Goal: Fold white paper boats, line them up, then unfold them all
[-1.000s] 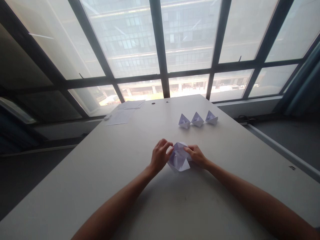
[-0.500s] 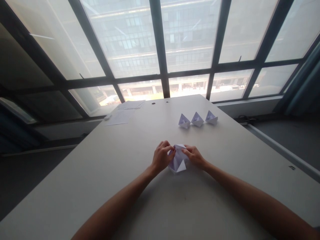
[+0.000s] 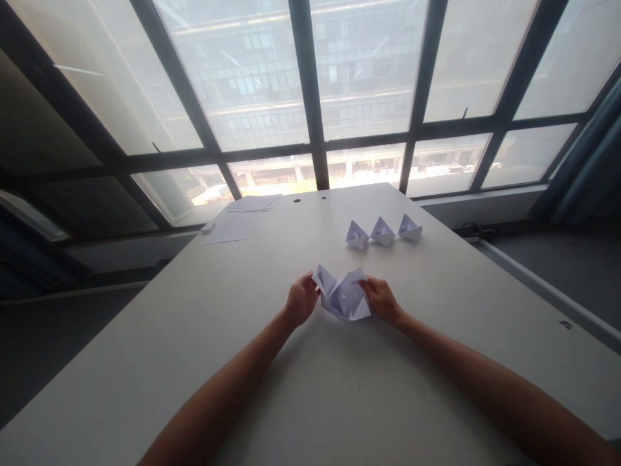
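Note:
Between my two hands is a white piece of folded paper (image 3: 343,299), spread open with raised points at the left and right and creased pockets in its middle. My left hand (image 3: 301,299) grips its left edge, the fingers partly hidden behind the paper. On the other side, my right hand (image 3: 381,298) pinches the right edge with the thumb in front. Beyond the hands, three folded paper boats stand in a row: a left one (image 3: 358,235), a middle one (image 3: 382,232) and a right one (image 3: 410,228).
All this is on a long white table (image 3: 233,336). Loose white sheets (image 3: 233,228) lie at its far left, with more paper (image 3: 255,202) behind them. A round dark hole (image 3: 297,200) sits near the far edge. Large windows (image 3: 359,71) rise beyond the table.
My left hand has shifted left from the paper's middle to its left edge. The folded paper is now spread wider, with its left point showing. The three paper boats have not moved.

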`<action>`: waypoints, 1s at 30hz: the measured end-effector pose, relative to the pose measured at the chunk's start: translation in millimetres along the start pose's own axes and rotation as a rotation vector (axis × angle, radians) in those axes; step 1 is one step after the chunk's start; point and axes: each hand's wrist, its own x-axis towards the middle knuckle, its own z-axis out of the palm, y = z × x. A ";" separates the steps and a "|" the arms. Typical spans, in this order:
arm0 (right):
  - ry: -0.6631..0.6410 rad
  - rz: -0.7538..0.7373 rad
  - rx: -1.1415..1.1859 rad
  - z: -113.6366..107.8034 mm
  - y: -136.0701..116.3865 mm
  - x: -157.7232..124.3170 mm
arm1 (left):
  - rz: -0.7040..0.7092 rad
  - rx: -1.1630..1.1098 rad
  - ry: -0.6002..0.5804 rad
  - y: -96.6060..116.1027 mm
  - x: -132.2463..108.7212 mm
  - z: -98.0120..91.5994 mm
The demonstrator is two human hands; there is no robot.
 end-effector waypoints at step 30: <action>0.080 -0.137 -0.126 -5.9 -10.0 1.5 | 0.866 1.788 -0.620 16.0 -49.0 42.7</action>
